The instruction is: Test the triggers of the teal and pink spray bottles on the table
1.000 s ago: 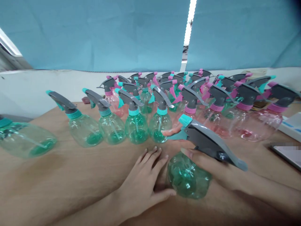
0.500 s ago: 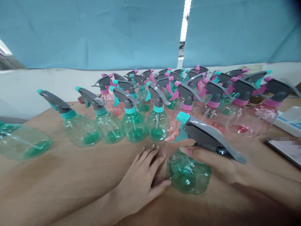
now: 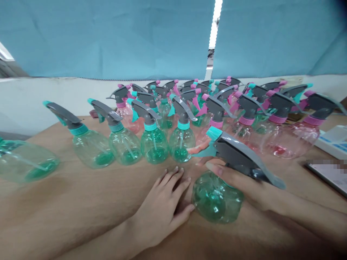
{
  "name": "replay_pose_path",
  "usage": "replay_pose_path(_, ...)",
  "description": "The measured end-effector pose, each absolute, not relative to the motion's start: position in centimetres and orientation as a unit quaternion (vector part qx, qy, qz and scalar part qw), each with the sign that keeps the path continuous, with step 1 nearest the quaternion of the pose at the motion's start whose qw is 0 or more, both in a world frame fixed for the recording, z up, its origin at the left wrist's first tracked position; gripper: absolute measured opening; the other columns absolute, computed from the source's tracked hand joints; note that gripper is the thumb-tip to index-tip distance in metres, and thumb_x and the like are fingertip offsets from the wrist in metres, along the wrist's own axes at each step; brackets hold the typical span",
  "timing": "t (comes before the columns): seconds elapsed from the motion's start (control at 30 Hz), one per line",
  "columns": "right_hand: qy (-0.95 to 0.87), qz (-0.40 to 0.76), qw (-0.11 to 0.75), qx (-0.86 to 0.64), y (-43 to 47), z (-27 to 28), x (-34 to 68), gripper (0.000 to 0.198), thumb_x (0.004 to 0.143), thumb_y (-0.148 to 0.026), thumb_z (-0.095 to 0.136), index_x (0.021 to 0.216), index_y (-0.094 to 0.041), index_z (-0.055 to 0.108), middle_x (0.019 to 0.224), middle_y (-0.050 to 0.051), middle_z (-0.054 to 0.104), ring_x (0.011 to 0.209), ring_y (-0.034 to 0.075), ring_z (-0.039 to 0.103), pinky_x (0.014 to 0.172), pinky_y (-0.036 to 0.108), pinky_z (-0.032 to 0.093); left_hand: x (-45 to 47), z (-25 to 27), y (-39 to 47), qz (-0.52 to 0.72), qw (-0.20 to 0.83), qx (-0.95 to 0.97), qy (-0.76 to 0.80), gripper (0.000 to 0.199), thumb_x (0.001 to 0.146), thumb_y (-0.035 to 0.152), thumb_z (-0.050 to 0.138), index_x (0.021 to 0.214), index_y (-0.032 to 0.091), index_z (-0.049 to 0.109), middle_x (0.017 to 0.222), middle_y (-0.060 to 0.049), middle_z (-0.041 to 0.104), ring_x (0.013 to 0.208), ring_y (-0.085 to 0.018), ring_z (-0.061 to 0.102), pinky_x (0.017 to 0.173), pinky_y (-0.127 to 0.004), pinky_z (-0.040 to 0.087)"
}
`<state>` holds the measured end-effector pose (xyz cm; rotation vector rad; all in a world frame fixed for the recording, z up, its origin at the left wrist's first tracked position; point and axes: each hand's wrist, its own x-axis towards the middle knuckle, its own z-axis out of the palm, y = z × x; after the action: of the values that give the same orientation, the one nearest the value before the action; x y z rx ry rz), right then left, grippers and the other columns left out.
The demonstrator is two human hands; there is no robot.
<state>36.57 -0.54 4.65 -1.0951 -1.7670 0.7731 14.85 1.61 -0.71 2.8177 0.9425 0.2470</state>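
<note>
My right hand [image 3: 244,186] is wrapped round the neck of a green spray bottle [image 3: 218,202], which leans with its turquoise nozzle pointing to the upper left. One finger reaches forward to the turquoise trigger; the other fingers are partly hidden behind the bottle. Beside it, my left hand [image 3: 165,206] lies flat on the wooden table [image 3: 89,206] with its fingers stretched, holding nothing. Its thumb tip comes close to the bottle's base; contact I cannot tell. Just beyond stands a row of green spray bottles, the nearest a green bottle [image 3: 182,144] with a grey head.
Several pink spray bottles [image 3: 290,139] crowd the back and right of the table. A tilted green bottle [image 3: 29,162] is at the far left edge. On the right are a phone-like dark-edged device [image 3: 328,177] and a white-and-blue object [image 3: 334,141]. A blue cloth [image 3: 121,39] hangs behind.
The trigger on the held bottle has swung outward from its pulled position, and the finger at it has stretched forward. The left hand has stayed nearly still.
</note>
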Motion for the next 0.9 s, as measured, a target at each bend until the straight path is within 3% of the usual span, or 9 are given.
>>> replay_pose_path(0.13, -0.701, 0.357, 0.433, -0.440, -0.4, 4.1, 36.6, 0.019, 0.091, -0.030, 0.049, 0.098, -0.031, 0.068, 0.082, -0.003, 0.065, 0.069, 0.010, 0.060, 0.071, 0.024, 0.054, 14.8, -0.8, 1.6, 0.084, 0.082, 0.942, 0.315, 0.050, 0.093, 0.040, 0.054, 0.135, 0.014, 0.046, 0.142, -0.014, 0.044, 0.133, -0.030, 0.035, 0.106, -0.050, 0.033)
replay_pose_path(0.5, -0.706, 0.361, 0.417, -0.444, -0.5, 5.4, 36.2, 0.019, 0.088, -0.035, 0.050, 0.088, -0.025, 0.065, 0.082, 0.001, 0.065, 0.065, 0.013, 0.059, 0.063, 0.028, 0.053, 14.8, -0.6, 1.7, 0.085, 0.087, 0.941, 0.317, 0.049, 0.092, 0.037, 0.055, 0.135, 0.014, 0.047, 0.142, -0.014, 0.044, 0.132, -0.032, 0.037, 0.105, -0.051, 0.035)
replay_pose_path(0.73, -0.703, 0.317, 0.456, -0.444, -0.5, 5.9, 35.8, 0.007, 0.082, -0.027, 0.057, 0.080, -0.023, 0.062, 0.078, 0.001, 0.068, 0.061, 0.013, 0.064, 0.055, 0.025, 0.055, 14.8, -0.6, 1.6, 0.087, 0.093, 0.939, 0.320, 0.048, 0.092, 0.036, 0.055, 0.135, 0.015, 0.046, 0.142, -0.014, 0.045, 0.132, -0.031, 0.038, 0.105, -0.050, 0.034)
replay_pose_path(0.9, -0.702, 0.349, 0.448, -0.429, -0.4, 5.8, 35.7, 0.015, 0.085, -0.028, 0.053, 0.093, -0.025, 0.066, 0.078, 0.001, 0.068, 0.068, 0.014, 0.065, 0.063, 0.027, 0.057, 14.8, -0.6, 1.6, 0.087, 0.090, 0.939, 0.321, 0.047, 0.093, 0.037, 0.054, 0.134, 0.016, 0.047, 0.142, -0.014, 0.045, 0.132, -0.031, 0.038, 0.105, -0.050, 0.035)
